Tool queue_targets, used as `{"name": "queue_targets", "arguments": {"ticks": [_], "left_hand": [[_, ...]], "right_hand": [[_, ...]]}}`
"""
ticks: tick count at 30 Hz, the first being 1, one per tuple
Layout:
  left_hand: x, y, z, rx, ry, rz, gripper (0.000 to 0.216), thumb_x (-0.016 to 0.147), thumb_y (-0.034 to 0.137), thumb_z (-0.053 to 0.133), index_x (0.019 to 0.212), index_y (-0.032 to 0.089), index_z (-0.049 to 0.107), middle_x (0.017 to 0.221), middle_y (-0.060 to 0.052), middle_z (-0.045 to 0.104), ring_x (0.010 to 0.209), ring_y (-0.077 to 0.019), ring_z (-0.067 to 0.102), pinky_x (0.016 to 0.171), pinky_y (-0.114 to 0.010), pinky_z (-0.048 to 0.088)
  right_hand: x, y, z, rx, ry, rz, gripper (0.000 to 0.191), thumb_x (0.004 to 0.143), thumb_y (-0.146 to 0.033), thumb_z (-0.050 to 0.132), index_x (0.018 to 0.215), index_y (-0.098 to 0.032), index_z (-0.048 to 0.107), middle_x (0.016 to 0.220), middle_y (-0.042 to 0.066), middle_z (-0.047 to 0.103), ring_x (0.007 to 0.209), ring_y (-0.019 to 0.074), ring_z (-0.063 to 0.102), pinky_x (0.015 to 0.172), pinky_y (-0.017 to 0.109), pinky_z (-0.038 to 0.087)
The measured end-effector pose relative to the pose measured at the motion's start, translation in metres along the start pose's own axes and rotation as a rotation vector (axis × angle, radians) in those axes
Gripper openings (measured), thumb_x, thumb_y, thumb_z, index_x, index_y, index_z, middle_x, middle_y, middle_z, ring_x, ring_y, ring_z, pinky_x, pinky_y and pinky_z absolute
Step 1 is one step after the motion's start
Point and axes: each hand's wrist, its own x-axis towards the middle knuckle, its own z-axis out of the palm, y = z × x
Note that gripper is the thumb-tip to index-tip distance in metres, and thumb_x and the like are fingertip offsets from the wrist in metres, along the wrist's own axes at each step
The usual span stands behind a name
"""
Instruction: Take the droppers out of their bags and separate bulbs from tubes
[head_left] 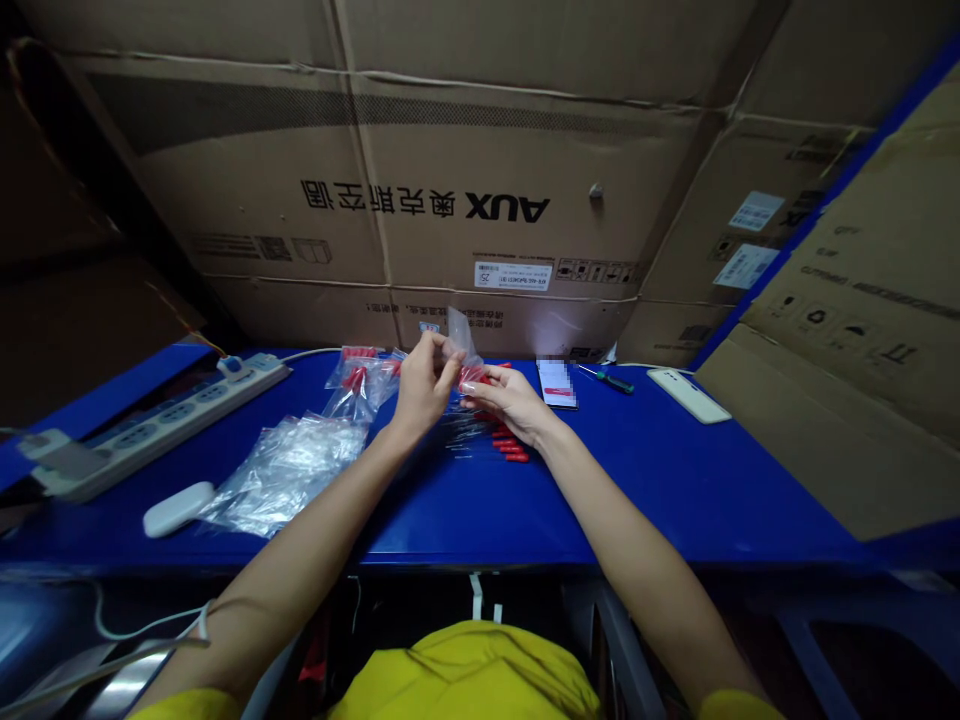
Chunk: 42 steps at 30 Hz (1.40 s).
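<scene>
My left hand pinches the edge of a small clear plastic bag that stands up above the blue table. Beside it my right hand has its fingers closed on a red-handled piece at the bag's lower edge. Several red-handled tools with thin metal shafts lie on the table under my right hand. Filled bags with red parts lie just left of my left hand.
A pile of clear empty bags, a white oval object and a power strip lie at left. A phone, a green-handled screwdriver and a white device lie at the back right. Cardboard boxes wall the table.
</scene>
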Motion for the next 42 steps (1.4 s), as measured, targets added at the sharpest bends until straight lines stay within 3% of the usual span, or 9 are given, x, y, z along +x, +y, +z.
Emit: {"name": "queue_targets", "arguments": {"ticks": [6,9,13,18,22,28,36,42], "left_hand": [[-0.001,0.002,-0.002,0.095,0.020,0.105,0.036,0.099,0.041,0.065,0.077,0.023,0.042,0.075,0.000,0.052,0.069,-0.0155,0.048,0.067,-0.030,0.040],[0.000,0.000,-0.004,0.059,0.006,0.134,0.035,0.100,0.038,0.064,0.078,0.023,0.042,0.076,0.000,0.054,0.067,-0.0143,0.049,0.066,-0.030,0.040],[0.002,-0.003,-0.004,-0.114,-0.013,0.032,0.017,0.101,0.036,0.061,0.099,0.023,0.051,0.091,-0.002,0.067,0.071,-0.0137,0.062,0.065,-0.027,0.047],[0.000,0.001,-0.002,-0.081,-0.054,0.052,0.014,0.100,0.031,0.062,0.108,0.022,0.056,0.104,-0.006,0.072,0.079,-0.0142,0.068,0.070,-0.027,0.052],[-0.002,0.003,-0.001,-0.061,-0.042,0.062,0.014,0.099,0.029,0.064,0.107,0.021,0.056,0.098,-0.003,0.071,0.066,-0.0107,0.065,0.060,-0.024,0.048],[-0.001,-0.003,-0.001,0.009,0.063,0.187,0.010,0.099,0.021,0.061,0.108,0.020,0.056,0.094,0.000,0.069,0.059,-0.0064,0.059,0.058,-0.020,0.045],[-0.004,-0.003,0.003,-0.037,0.003,0.276,0.014,0.098,0.015,0.059,0.111,0.020,0.058,0.095,-0.001,0.070,0.060,-0.0061,0.060,0.056,-0.019,0.045],[-0.001,-0.003,-0.003,-0.045,0.072,0.190,0.008,0.099,0.020,0.062,0.105,0.021,0.057,0.077,0.004,0.063,0.054,-0.0073,0.058,0.054,-0.019,0.045]], "right_hand": [[0.002,0.003,-0.006,-0.107,0.049,0.010,0.043,0.062,-0.032,0.098,0.097,-0.020,0.078,0.082,0.000,0.077,0.063,0.0109,0.068,0.056,0.021,0.057],[0.002,0.003,-0.008,-0.113,0.049,-0.003,0.039,0.065,-0.031,0.095,0.097,-0.019,0.077,0.075,0.000,0.076,0.060,0.0112,0.067,0.057,0.021,0.057],[0.002,-0.001,-0.010,-0.059,0.058,-0.033,0.039,0.064,-0.030,0.094,0.097,-0.018,0.076,0.080,0.000,0.078,0.064,0.0107,0.070,0.064,0.021,0.060],[0.002,-0.003,-0.011,-0.030,0.087,-0.001,0.042,0.062,-0.032,0.098,0.096,-0.018,0.077,0.087,0.000,0.078,0.068,0.0106,0.070,0.072,0.024,0.064],[0.004,0.003,-0.010,-0.087,0.126,-0.021,0.043,0.060,-0.032,0.100,0.091,-0.017,0.075,0.083,0.001,0.077,0.069,0.0123,0.071,0.073,0.027,0.064],[0.005,0.007,-0.006,-0.068,0.115,-0.052,0.042,0.057,-0.028,0.096,0.093,-0.017,0.076,0.090,0.001,0.079,0.079,0.0152,0.073,0.078,0.030,0.064],[0.006,0.005,-0.007,-0.229,0.168,-0.091,0.039,0.061,-0.032,0.095,0.090,-0.018,0.074,0.072,0.000,0.074,0.061,0.0153,0.067,0.054,0.025,0.054],[0.000,-0.005,-0.014,-0.263,0.086,-0.003,0.030,0.074,-0.032,0.088,0.097,-0.018,0.074,0.070,0.003,0.076,0.061,0.0144,0.069,0.058,0.023,0.056]]}}
